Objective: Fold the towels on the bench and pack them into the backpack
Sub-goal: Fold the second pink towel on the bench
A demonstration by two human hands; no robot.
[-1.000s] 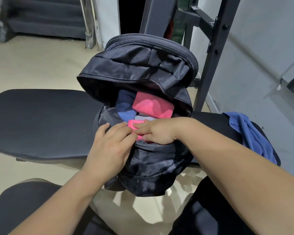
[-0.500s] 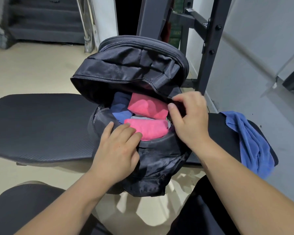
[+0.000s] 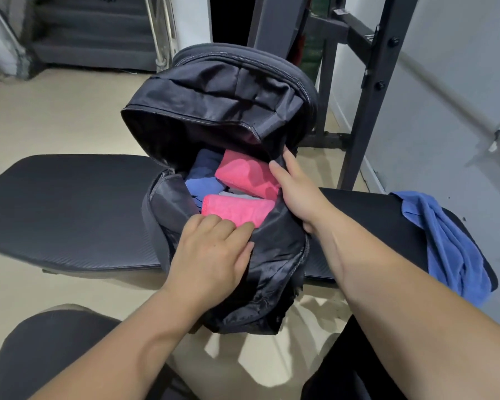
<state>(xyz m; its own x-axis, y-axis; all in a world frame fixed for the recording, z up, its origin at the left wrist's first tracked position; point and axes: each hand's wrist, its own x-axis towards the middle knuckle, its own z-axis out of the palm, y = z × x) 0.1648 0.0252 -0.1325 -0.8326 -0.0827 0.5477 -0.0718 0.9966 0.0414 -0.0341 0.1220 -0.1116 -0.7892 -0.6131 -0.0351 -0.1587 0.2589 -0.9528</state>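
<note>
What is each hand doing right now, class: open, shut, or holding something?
Left hand: open, fingertips pressing the front pink towel in the backpack.
Right hand: open, straight fingers against the backpack's right side.

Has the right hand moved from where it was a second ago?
Yes. The right hand left the front pink towel and went right to the right rim of the backpack, nearer the blue towel.
</note>
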